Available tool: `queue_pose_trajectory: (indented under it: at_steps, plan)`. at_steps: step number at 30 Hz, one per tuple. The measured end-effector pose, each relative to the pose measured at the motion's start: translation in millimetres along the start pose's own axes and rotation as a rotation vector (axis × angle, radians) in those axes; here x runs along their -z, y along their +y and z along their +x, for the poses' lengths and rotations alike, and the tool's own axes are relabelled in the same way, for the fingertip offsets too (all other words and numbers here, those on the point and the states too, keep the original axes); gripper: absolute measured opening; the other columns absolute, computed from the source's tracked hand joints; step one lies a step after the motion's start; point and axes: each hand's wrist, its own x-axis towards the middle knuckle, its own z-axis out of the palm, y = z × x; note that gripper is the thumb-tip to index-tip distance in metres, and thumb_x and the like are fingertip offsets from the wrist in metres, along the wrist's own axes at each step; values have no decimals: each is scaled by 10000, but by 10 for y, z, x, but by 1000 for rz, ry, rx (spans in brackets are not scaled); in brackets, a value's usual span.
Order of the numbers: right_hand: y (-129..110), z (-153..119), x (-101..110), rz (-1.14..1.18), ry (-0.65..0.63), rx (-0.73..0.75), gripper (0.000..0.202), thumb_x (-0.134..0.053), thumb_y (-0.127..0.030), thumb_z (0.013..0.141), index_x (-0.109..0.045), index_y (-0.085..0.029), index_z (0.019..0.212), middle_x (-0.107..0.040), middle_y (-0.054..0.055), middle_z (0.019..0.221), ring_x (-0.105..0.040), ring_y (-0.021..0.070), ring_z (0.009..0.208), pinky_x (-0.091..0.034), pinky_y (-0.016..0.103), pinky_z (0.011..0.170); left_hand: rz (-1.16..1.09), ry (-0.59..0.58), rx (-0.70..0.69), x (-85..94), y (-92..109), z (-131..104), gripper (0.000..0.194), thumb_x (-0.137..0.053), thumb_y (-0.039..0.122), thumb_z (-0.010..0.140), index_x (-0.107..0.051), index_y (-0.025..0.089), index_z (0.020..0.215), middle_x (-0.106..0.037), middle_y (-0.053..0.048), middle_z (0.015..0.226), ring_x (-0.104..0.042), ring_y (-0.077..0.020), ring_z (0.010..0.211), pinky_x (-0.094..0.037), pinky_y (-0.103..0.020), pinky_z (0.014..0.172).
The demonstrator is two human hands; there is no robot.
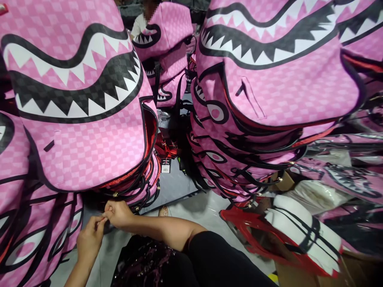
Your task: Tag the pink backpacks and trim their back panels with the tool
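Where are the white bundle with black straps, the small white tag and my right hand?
White bundle (299, 208), head view: upper part, white surface.
Tag (165, 168), head view: white lower part.
Right hand (119, 214), head view: back of the hand.

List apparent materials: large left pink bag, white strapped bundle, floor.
Pink bag: probably coated fabric or faux leather; smooth, low sheen, printed checks.
White bundle: maybe foam or padded cloth; matte, soft-looking, can't tell which.
Floor: likely polished tile; pale, glossy, with reflections.
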Motion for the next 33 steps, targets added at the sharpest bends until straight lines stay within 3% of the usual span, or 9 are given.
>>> queue_pose_trajectory:
  at_steps: [5, 10, 14, 17, 19, 21, 25, 29, 33]
  plan:
    - [-35, 28, 6, -54, -19, 13, 48, -588, -193, 835, -597, -205, 789, -559, -74, 655, -494, 76, 603, -313, 176, 553, -48, -61, -95, 32, 52, -25, 318, -476, 474, 842, -689, 264, 950, -777, -3, 913, -729, -188, 747, -526, -243, 621]
    - [-26, -142, 78, -108, -51, 125, 125, -580, -206, 863, -645, -232, 967, -691, -31, 845, -608, 123, 764, -429, 209, 717, 39, -55, 15, 72, 132, -33, 309, -471, 487, 853, -656, 249, 917, -765, -5, 873, -716, -200, 714, -523, -267, 607]
    - [273, -487, 863, -250, 50, 378, 201, -570, -288, 896, -671, -296, 1070, -683, -18, 1184, -625, 133, 1041, -447, 202, 914, 21, 63, -10, 140, 276, -246, 442, -512, 524, 856, -599, 236, 1181, -708, -76, 1157, -702, -252, 950, -568, -341, 765]
    - [620, -423, 1841, -377, 433, 98, 315, -376, -208, 965, -664, -201, 1092, -683, 79, 1099, -620, 171, 1034, -454, 268, 934, -54, 113, -141, 42, 704, -384, 357, -537, 459, 872, -647, 241, 1132, -696, -94, 1139, -684, -251, 972, -556, -373, 857]
    - [823, -158, 2408, -410, 590, -36, 387, -301, -159, 971, -612, -131, 1201, -618, 157, 1226, -578, 213, 1126, -425, 336, 984, -276, -85, -263, -183, 1231, -294, 240, -569, 414, 858, -700, 263, 990, -723, -61, 1042, -693, -222, 934, -570, -330, 828]
    - [964, 183, 2770, -430, 661, -112, 375, -342, -151, 966, -587, -133, 1250, -587, 151, 1281, -564, 209, 1152, -420, 316, 976, -486, -310, -221, -543, 1870, -4, 287, -587, 372, 852, -692, 242, 1086, -705, -75, 1135, -681, -218, 989, -559, -338, 876]
    - [1061, 676, 2954, -460, 682, -190, 275, -476, -165, 936, -650, -188, 1148, -636, 90, 1177, -624, 169, 978, -436, 247, 818, -556, -206, -12, -1384, 2957, 953, 384, -555, 307, 900, -586, 180, 1261, -699, -95, 1073, -682, -176, 890, -557, -335, 849]
    - [1103, 770, 2949, -485, 693, -215, 201, -482, -186, 942, -673, -183, 1003, -674, 67, 1020, -626, 149, 828, -394, 233, 699, -547, -48, 96, -1883, 3418, 1744, 398, -602, 299, 907, -553, 143, 1269, -627, -120, 1213, -626, -214, 1075, -514, -422, 957]
    - [1128, 742, 3005, -467, 690, -189, 209, -460, -209, 959, -658, -207, 1028, -693, 41, 940, -627, 150, 813, -370, 224, 664, -541, -27, 150, -2063, 3499, 1994, 332, -617, 355, 911, -601, 153, 1175, -614, -88, 1210, -605, -217, 1090, -522, -452, 941]
